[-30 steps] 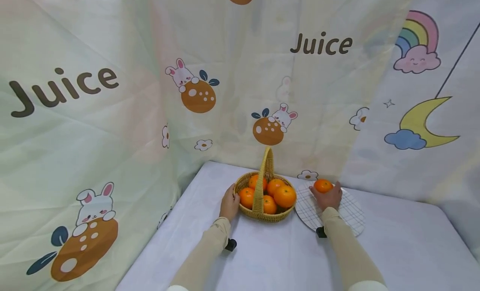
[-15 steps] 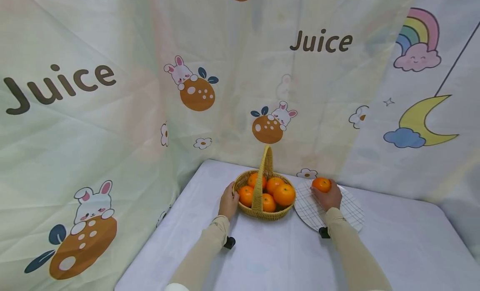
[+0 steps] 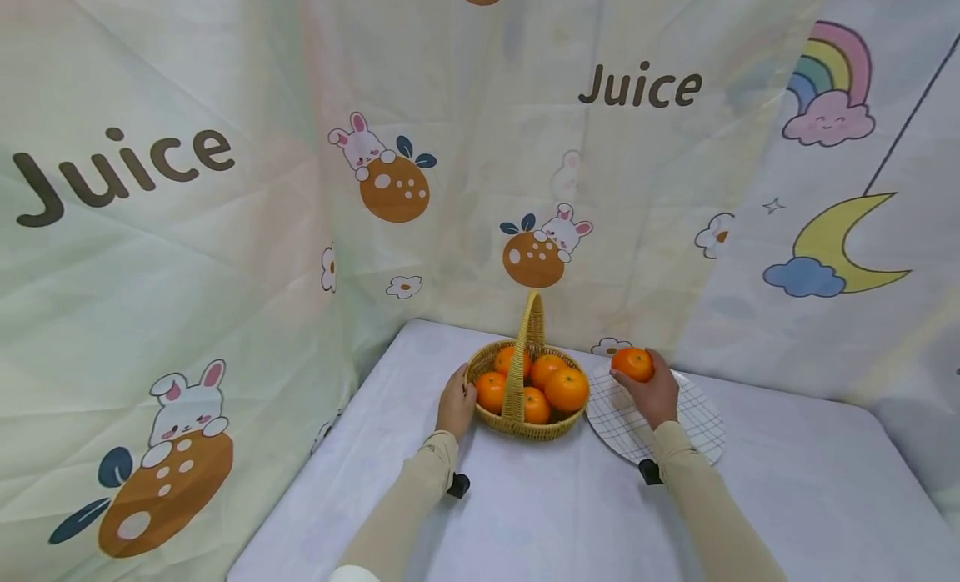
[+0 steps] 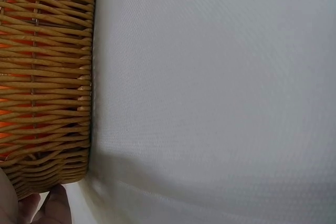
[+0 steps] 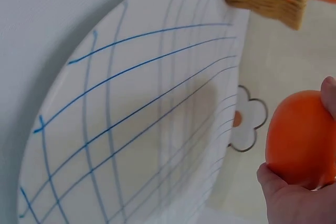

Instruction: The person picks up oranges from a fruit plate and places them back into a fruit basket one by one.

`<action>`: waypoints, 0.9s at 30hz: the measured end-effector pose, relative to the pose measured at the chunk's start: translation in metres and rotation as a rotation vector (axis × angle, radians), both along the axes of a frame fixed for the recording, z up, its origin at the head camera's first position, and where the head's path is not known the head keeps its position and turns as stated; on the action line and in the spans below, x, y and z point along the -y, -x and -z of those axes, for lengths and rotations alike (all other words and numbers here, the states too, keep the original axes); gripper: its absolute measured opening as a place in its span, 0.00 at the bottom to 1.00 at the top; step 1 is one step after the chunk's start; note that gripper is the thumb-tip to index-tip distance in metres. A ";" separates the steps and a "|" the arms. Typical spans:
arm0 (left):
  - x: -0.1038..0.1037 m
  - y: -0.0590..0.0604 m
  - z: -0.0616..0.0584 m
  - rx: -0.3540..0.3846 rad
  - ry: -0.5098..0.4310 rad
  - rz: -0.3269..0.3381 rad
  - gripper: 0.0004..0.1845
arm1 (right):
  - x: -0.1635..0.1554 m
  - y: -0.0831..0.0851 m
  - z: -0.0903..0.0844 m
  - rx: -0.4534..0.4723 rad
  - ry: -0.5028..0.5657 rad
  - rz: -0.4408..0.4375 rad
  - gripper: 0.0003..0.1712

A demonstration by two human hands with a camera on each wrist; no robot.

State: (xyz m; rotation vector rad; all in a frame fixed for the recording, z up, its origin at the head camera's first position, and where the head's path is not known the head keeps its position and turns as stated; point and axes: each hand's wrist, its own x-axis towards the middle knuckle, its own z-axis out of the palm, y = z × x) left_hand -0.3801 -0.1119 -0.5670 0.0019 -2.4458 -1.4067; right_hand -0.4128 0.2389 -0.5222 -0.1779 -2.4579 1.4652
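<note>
White cloth covers the table [image 3: 525, 515], where the right hand [image 3: 654, 392] curls its grip round an orange [image 3: 632, 363], held just above the far edge of the checked plate [image 3: 693, 415]. The wicker basket [image 3: 525, 428] lies just to that orange's left, touching the plate. The left hand [image 3: 456, 403] rests against the basket's left wall, fingers curved to it.

Your left hand [image 3: 456, 402] is cupped, palm inward, arm stretched forward; your right hand [image 3: 654, 392] is raised ahead of its wrist, fingers curled in a grip.
</note>
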 end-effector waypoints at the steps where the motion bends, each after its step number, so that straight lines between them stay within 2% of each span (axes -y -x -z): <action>1: 0.000 -0.001 0.000 -0.002 -0.003 -0.001 0.27 | 0.002 -0.001 -0.003 -0.011 -0.007 -0.015 0.48; 9: -0.002 -0.003 -0.003 0.009 -0.002 -0.001 0.27 | 0.016 -0.008 -0.022 -0.041 0.001 -0.136 0.53; 17: -0.003 0.000 -0.003 0.020 -0.002 -0.001 0.27 | 0.041 -0.014 -0.040 -0.070 0.007 -0.273 0.53; 27: -0.003 -0.002 -0.002 0.011 0.007 -0.007 0.27 | 0.077 -0.017 -0.053 -0.081 0.007 -0.344 0.50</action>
